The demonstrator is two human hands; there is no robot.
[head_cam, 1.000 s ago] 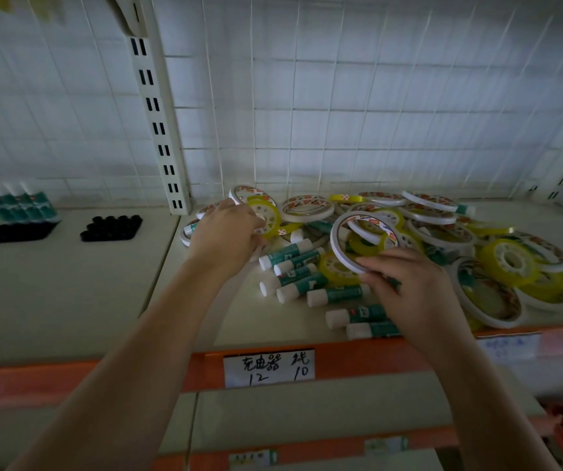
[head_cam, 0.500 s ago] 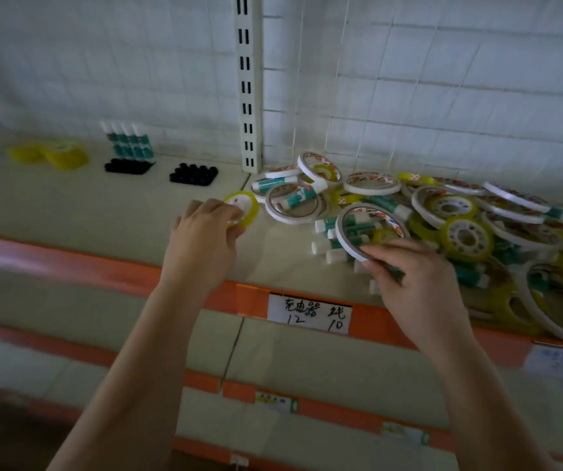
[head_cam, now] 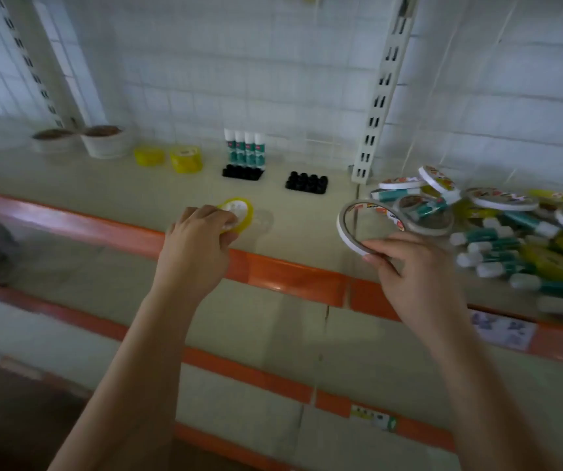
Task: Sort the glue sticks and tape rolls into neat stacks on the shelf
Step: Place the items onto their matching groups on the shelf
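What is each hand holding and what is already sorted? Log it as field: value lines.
left hand: left hand grips a small yellow tape roll over the shelf
right hand: right hand pinches a large white tape ring by its lower rim
sorted glue sticks: four upright glue sticks against the back wall
sorted yellow tape: two yellow stacks left of them
black trays: two, in front of and right of the upright sticks
unsorted: mixed pile on the right

Your two forearms are bare with no sleeves, and your left hand (head_cam: 201, 232) and right hand (head_cam: 416, 266) wear nothing.
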